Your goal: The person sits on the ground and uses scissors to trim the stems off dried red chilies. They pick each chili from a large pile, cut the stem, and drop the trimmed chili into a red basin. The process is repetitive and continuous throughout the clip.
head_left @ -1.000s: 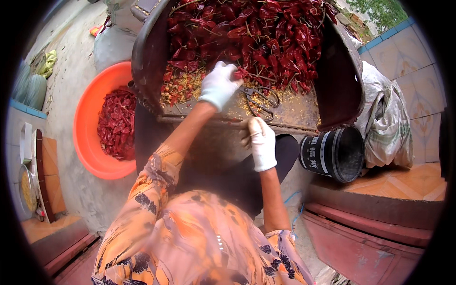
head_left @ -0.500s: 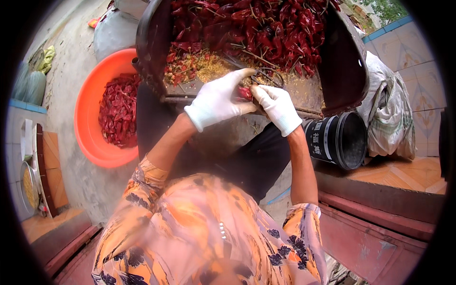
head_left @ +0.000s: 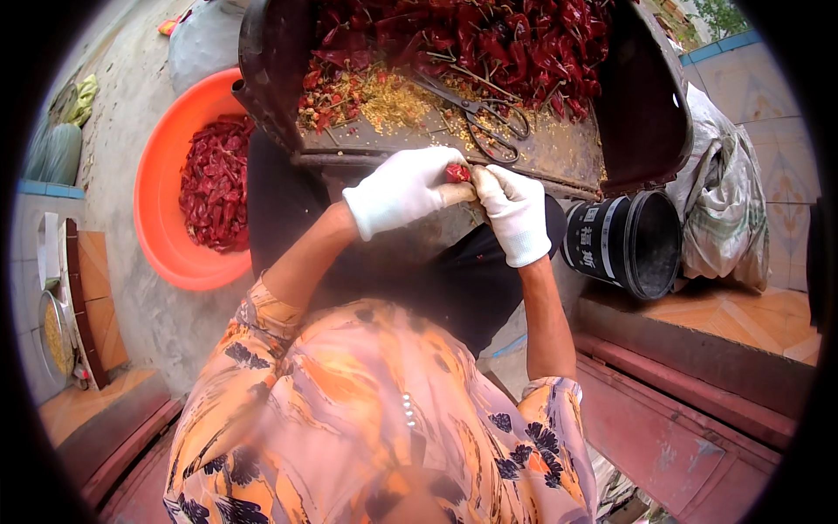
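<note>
My left hand, in a white glove, is closed around a red dried chili pepper, whose end with pale seeds shows past the fingers. Right beside it, my gloved right hand is closed with its fingertips pinched together close to the chili; what they grip is too small to make out. Both hands are at the near edge of a dark tray. Scissors with black handles lie in that tray just beyond my hands. Past them is a heap of red dried chilies, with loose yellow seeds to the left.
An orange basin holding red chilies stands on the concrete floor at left. To the right, a black bucket lies on its side near a white woven sack on a tiled ledge. My dark-trousered legs are under the tray.
Both hands have drawn slightly back toward me from the tray, and the scissors' handles are now uncovered. The chili's seeded end has come into plain view.
</note>
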### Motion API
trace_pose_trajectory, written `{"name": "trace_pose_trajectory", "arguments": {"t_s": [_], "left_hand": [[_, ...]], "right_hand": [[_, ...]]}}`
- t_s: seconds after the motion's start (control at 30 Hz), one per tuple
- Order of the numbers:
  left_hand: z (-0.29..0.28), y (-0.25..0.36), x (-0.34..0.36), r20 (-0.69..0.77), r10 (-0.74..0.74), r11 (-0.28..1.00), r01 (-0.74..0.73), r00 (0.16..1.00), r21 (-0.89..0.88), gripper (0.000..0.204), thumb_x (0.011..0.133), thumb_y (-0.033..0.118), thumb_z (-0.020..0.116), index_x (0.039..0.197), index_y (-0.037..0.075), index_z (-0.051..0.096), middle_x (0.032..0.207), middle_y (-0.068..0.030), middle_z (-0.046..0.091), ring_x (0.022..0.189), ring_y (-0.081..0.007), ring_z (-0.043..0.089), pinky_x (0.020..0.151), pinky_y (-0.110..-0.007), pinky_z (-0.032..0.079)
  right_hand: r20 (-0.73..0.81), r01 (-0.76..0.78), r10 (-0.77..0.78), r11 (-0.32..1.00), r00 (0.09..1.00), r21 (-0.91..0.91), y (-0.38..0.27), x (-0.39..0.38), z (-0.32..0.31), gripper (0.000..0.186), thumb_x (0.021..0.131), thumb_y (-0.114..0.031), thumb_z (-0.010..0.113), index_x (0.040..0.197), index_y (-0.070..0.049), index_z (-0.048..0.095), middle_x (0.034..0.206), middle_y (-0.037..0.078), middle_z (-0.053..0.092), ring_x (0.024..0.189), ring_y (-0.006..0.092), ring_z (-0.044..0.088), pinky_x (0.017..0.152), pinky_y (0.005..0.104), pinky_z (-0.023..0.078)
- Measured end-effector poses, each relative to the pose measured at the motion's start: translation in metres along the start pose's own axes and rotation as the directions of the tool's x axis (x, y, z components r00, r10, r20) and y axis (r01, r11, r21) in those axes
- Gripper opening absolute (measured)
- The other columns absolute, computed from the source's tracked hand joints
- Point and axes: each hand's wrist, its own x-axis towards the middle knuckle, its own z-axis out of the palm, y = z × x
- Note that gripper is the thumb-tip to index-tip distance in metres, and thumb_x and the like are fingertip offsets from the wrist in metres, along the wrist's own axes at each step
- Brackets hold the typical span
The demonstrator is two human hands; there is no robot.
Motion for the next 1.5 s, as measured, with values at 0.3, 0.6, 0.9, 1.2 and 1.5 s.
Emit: {"name": "trace_pose_trajectory", "arguments": {"t_s": [0.3,0.6,0.9,1.2,1.5], "left_hand": [[0.001,0.002,-0.010,0.171,-0.217,0.742,0.276,0.961,-0.611,0.011,0.094,0.017,0.061,0.092,0.007,0.058,0.068,0.0035,0.048,0.057,-0.0054,0.043,0.051,-0.023,0.035],[0.007,0.006,-0.017,0.221,-0.246,0.457,0.314,0.944,-0.832,0.014,0.093,0.025,0.062,0.092,0.011,0.058,0.065,0.0053,0.043,0.053,-0.0046,0.035,0.047,-0.022,0.027],[0.003,0.009,-0.020,0.290,-0.415,0.572,0.495,0.862,-0.655,0.011,0.089,0.019,0.060,0.084,0.009,0.056,0.065,0.0046,0.045,0.048,-0.0045,0.032,0.044,-0.020,0.027],[0.014,-0.002,-0.029,0.399,-0.104,0.008,0.402,0.911,-0.916,0.026,0.093,0.024,0.056,0.073,0.009,0.046,0.063,0.0032,0.037,0.047,-0.0050,0.028,0.042,-0.020,0.026],[-0.019,-0.029,-0.035,0.089,-0.269,0.257,0.161,0.959,-0.953,0.020,0.091,0.016,0.065,0.103,0.010,0.051,0.074,0.0064,0.036,0.056,-0.0026,0.027,0.052,-0.021,0.026]], "right_hand": [[0.285,-0.312,0.134,0.518,0.949,0.796,0.003,-0.011,0.022,0.045,0.100,-0.036,0.049,0.062,-0.012,0.050,0.045,-0.003,0.039,0.033,0.0082,0.032,0.035,0.0234,0.024],[0.440,-0.443,0.061,0.172,0.896,0.880,0.003,-0.015,0.031,0.047,0.102,-0.039,0.046,0.062,-0.013,0.053,0.040,-0.005,0.033,0.030,0.0078,0.027,0.031,0.0228,0.023],[0.082,-0.148,0.145,0.988,0.986,0.037,-0.022,-0.028,0.010,0.043,0.096,-0.038,0.059,0.068,-0.005,0.058,0.052,-0.001,0.049,0.043,0.0042,0.038,0.038,0.0235,0.027],[0.374,-0.375,0.040,0.021,0.927,0.927,0.013,-0.018,0.018,0.038,0.099,-0.040,0.053,0.074,-0.012,0.057,0.043,-0.008,0.034,0.032,0.0063,0.030,0.032,0.0236,0.023],[0.439,-0.317,0.459,0.878,0.773,-0.359,-0.030,-0.012,-0.028,0.032,0.090,-0.031,0.062,0.112,-0.008,0.067,0.095,0.005,0.068,0.075,0.0125,0.064,0.070,0.0287,0.052]]}}
